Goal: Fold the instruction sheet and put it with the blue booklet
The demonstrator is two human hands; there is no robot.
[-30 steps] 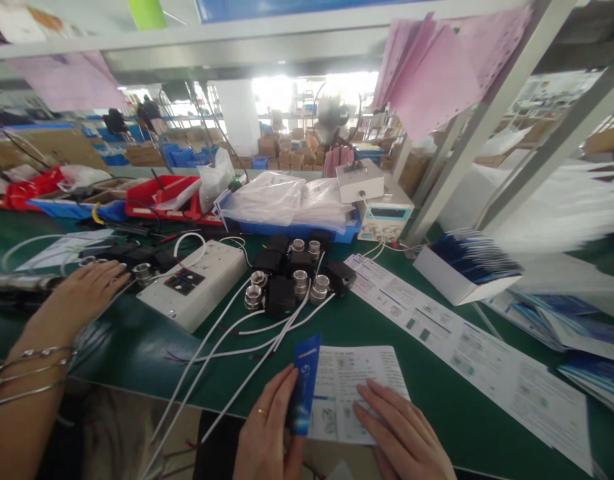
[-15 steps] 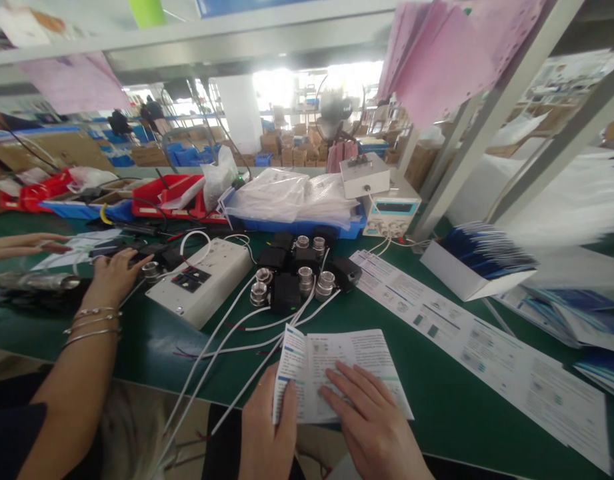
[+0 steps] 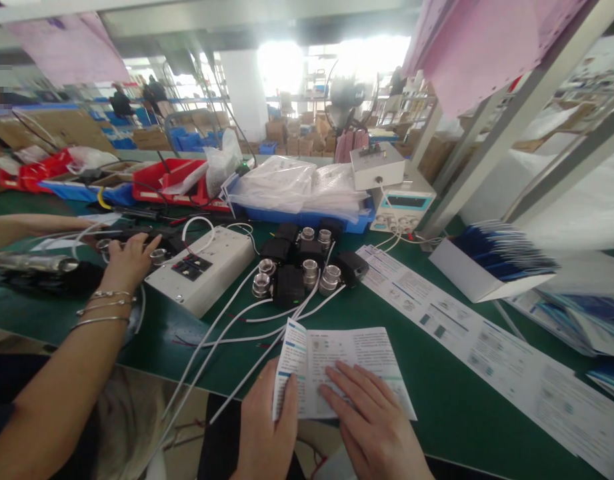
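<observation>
A printed leaflet point(image 3: 344, 340), partly folded, lies at the front edge of the green table. My left hand point(image 3: 271, 413) pinches its raised left panel between thumb and fingers. Flat on the leaflet's wider panel rests my right hand point(image 3: 364, 407), fingers stretched out and slightly spread. Just beyond the leaflet stand several black valve actuators point(image 3: 289, 285) with silvery threaded fittings point(image 3: 331, 279). White cables point(image 3: 227, 337) run from them toward the table's front edge, passing left of my left hand.
At left, a co-worker's braceleted hand point(image 3: 129, 263) reaches among similar parts beside a white switch box point(image 3: 201, 270). Long unfolded leaflets point(image 3: 467, 333) lie to the right, near a white box of blue booklets point(image 3: 467, 270). Blue and red bins point(image 3: 171, 180) line the back.
The view has shifted slightly. The co-worker's near hand has moved a little right over the parts. My hands keep nearly the same position on the leaflet.
</observation>
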